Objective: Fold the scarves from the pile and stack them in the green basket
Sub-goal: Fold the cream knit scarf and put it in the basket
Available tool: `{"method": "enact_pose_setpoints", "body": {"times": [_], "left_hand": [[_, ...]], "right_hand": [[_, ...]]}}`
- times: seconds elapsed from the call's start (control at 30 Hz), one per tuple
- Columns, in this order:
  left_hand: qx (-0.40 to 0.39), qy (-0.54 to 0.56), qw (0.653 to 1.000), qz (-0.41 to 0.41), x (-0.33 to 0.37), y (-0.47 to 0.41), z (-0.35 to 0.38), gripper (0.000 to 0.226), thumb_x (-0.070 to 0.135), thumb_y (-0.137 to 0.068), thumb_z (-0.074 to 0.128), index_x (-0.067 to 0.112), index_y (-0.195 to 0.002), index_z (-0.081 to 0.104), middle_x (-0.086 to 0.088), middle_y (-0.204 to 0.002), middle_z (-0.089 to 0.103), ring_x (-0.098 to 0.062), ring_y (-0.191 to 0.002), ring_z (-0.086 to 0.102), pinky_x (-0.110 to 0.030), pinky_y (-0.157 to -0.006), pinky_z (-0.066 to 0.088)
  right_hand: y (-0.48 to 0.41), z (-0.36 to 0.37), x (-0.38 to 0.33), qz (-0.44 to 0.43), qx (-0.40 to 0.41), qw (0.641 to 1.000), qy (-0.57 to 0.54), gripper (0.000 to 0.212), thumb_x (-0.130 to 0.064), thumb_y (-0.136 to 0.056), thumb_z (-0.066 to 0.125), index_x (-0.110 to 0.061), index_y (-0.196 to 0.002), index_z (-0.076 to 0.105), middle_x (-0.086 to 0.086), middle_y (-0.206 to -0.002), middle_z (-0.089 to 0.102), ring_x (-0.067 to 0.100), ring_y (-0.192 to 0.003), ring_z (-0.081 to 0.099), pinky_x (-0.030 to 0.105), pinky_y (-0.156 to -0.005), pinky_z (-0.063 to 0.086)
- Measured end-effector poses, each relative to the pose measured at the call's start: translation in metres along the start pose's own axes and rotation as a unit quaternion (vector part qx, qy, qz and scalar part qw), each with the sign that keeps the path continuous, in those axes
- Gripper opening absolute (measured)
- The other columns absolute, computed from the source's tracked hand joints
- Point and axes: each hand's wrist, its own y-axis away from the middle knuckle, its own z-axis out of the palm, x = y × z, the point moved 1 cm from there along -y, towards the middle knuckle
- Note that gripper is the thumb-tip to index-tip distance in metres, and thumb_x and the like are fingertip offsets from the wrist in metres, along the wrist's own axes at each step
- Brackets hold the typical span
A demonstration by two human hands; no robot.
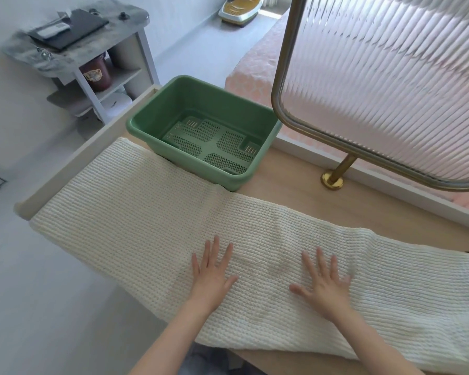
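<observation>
The long cream knitted scarf (136, 212) lies spread flat under both hands on the pale wooden table (309, 193). The left hand (213, 272) and the right hand (324, 284) press down on it. Their palms are flat and their fingers are straight and spread wide, holding nothing. A strip of scarf shows between the two thumbs.

Past the left fingertips, the scarf's far edge touches the near wall of the green plastic basket (173, 104) with a holed floor. The basket has nothing in it. Left of the left little finger, the scarf reaches the table's end. Right of the right little finger, it runs out of the picture, so I cannot tell where it stops.

Here is what I think could go wrong. The knit looks soft and stretchy, so a hard push may bunch it into bumps between the hands. The end by the table's edge may slide off and drag the rest down. A fold lifted toward the fingertips may catch on the basket and go crooked. Far past the right fingertips stands a ribbed glass screen in a gold metal frame (390, 90), and a big swing of cloth could bump it.

The pile of other scarves is not in view.
</observation>
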Motion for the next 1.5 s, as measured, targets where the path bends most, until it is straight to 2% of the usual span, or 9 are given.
{"method": "enact_pose_setpoints", "body": {"times": [0.17,0.3,0.43,0.57,0.67,0.97,1.07,1.3,1.5], "left_hand": [[-0.032,-0.024,0.999,0.011,-0.006,-0.020,0.021,0.075,0.068,-0.086,0.003,0.030,-0.145,-0.025,0.000,-0.141,-0.053,-0.019,-0.132,-0.047,-0.048,-0.100,-0.035],[-0.039,-0.072,0.997,0.010,-0.011,-0.017,0.024,0.073,0.059,-0.087,0.027,0.021,-0.149,0.030,-0.010,-0.161,-0.002,-0.025,-0.144,0.004,-0.047,-0.111,-0.001],[-0.004,-0.055,0.998,0.030,0.000,-0.018,0.024,0.074,0.057,-0.089,0.030,0.019,-0.151,0.021,-0.015,-0.158,0.014,-0.031,-0.143,0.010,-0.048,-0.109,0.004],[0.008,-0.053,0.999,-0.001,0.011,-0.025,0.028,0.085,0.069,-0.082,0.009,0.025,-0.153,-0.009,-0.013,-0.159,-0.018,-0.026,-0.143,-0.024,-0.050,-0.107,-0.023],[0.058,-0.025,0.998,-0.015,0.030,-0.027,0.020,0.072,0.056,-0.097,0.023,0.018,-0.154,-0.002,-0.014,-0.159,-0.018,-0.028,-0.145,-0.021,-0.049,-0.111,-0.021],[0.007,0.023,0.990,0.140,0.174,-0.021,0.027,0.055,0.034,-0.103,0.035,0.021,-0.153,0.014,-0.006,-0.162,-0.002,-0.022,-0.149,-0.005,-0.039,-0.118,-0.007],[-0.002,0.073,0.961,0.268,0.226,-0.006,0.041,0.049,0.041,-0.093,0.048,0.014,-0.134,0.054,-0.012,-0.145,0.045,-0.029,-0.133,0.044,-0.045,-0.112,0.034],[-0.065,0.055,0.907,0.413,0.322,0.034,0.095,0.066,0.071,-0.059,0.061,0.033,-0.113,0.056,0.014,-0.106,0.064,-0.004,-0.093,0.062,-0.018,-0.079,0.050],[-0.071,0.002,0.923,0.377,0.348,0.030,0.127,0.047,0.048,-0.024,0.086,0.031,-0.064,0.066,0.018,-0.081,0.060,-0.004,-0.063,0.061,-0.012,-0.049,0.044]], "right_hand": [[0.023,0.019,0.008,0.063,-0.026,0.998,-0.013,0.089,-0.081,-0.080,0.017,-0.038,-0.137,-0.037,-0.006,-0.144,-0.047,0.033,-0.140,-0.031,0.066,-0.111,0.010],[0.038,0.025,0.012,0.082,-0.031,0.996,-0.016,0.090,-0.083,-0.077,0.007,-0.034,-0.141,-0.033,-0.006,-0.144,-0.044,0.030,-0.143,-0.025,0.060,-0.114,0.012],[0.033,0.010,0.021,0.103,0.000,0.995,-0.001,0.111,-0.086,-0.040,-0.035,-0.025,-0.133,-0.041,0.000,-0.142,-0.043,0.031,-0.144,-0.020,0.053,-0.115,0.006],[0.032,0.018,0.032,0.091,-0.006,0.996,-0.016,0.115,-0.088,-0.034,-0.036,-0.023,-0.129,-0.046,0.005,-0.146,-0.042,0.036,-0.142,-0.024,0.054,-0.115,0.010],[0.034,0.025,0.042,0.056,0.041,0.996,-0.054,0.112,-0.087,-0.041,-0.035,-0.023,-0.133,-0.041,0.001,-0.146,-0.043,0.027,-0.143,-0.026,0.043,-0.117,-0.003],[0.077,0.013,0.147,0.064,0.251,0.948,-0.187,0.065,-0.055,-0.091,0.016,-0.025,-0.147,0.031,-0.007,-0.159,0.007,0.004,-0.144,-0.002,0.023,-0.114,-0.006],[0.101,0.022,0.197,0.115,0.303,0.922,-0.210,0.038,-0.029,-0.100,0.043,-0.018,-0.136,0.051,0.000,-0.154,0.029,0.018,-0.143,0.021,0.031,-0.114,0.007],[0.138,0.068,0.295,0.106,0.284,0.934,-0.191,0.059,0.011,-0.076,0.059,-0.015,-0.129,0.058,-0.002,-0.146,0.041,0.026,-0.135,0.037,0.041,-0.114,0.023],[0.147,0.092,0.326,0.045,0.256,0.961,-0.093,0.079,-0.006,-0.048,0.090,-0.015,-0.121,0.061,0.001,-0.131,0.059,0.020,-0.127,0.041,0.032,-0.115,0.009]]}}
